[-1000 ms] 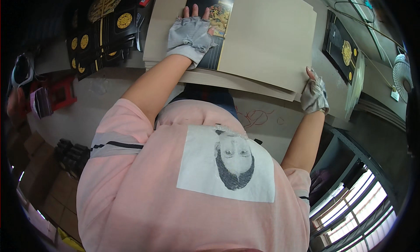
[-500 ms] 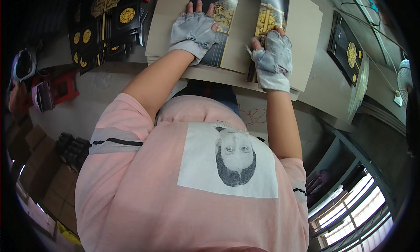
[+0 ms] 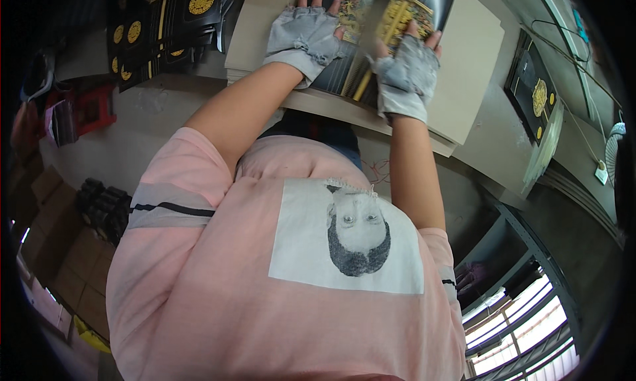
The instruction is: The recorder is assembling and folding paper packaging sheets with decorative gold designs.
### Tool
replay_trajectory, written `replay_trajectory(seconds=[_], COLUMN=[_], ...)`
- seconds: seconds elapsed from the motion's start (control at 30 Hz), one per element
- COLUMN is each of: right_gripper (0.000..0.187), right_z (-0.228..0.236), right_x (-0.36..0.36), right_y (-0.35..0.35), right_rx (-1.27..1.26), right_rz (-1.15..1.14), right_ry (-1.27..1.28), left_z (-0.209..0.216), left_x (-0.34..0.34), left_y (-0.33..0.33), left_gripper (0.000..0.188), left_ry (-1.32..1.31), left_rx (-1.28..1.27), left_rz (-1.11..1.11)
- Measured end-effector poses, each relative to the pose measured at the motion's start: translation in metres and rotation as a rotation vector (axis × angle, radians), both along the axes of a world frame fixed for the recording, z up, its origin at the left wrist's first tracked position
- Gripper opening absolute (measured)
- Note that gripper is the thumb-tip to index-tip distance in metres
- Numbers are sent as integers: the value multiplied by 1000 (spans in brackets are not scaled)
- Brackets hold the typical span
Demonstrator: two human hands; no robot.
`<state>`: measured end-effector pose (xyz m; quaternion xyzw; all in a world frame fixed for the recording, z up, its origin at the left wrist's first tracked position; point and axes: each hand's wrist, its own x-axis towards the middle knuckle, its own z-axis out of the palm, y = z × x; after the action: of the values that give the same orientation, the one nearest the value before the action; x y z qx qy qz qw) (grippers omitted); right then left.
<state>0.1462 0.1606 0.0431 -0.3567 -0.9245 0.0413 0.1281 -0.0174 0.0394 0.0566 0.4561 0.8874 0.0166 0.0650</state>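
A glossy black printed sheet (image 3: 379, 0) with gold pictures lies on a stack of grey-beige cardboard (image 3: 474, 63). My left hand (image 3: 306, 38), in a grey fingerless glove, rests flat on its left part with fingers outstretched. On the sheet's right part, my right hand (image 3: 407, 73), gloved alike, presses with fingers apart and thumb toward the middle. That right part carries a gold picture (image 3: 405, 17) and looks slightly blurred. The right palm hides its near edge. Whether the sheet is one folded piece or two pieces, I cannot tell.
Several black sheets with gold emblems (image 3: 201, 3) are piled at the far left. Another black-and-gold pile (image 3: 533, 93) stands at the right. A red plastic stool or crate (image 3: 98, 109) is at the left, and a metal frame (image 3: 540, 248) stands at the lower right.
My right hand has slid left with the right part of the black sheet, covering the grey cardboard strip between the two parts. My left hand stays on the left part.
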Motion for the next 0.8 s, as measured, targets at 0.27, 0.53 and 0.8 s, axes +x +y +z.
replay_trajectory(seconds=[0.27,0.53,0.8], right_gripper=[87,94,94], right_z=[6,-13,-2], right_x=[9,4,-2], right_y=[11,11,3], right_rx=[0,-59,-44], right_rz=[170,5,-15], right_ry=[-117,-71,-153], left_z=[7,-2,-28], left_x=[3,2,3], left_y=[-7,-6,-14], left_gripper=[64,64,63], left_ry=[-22,0,143], left_rx=[-78,32,225], left_rz=[-16,-15,-52])
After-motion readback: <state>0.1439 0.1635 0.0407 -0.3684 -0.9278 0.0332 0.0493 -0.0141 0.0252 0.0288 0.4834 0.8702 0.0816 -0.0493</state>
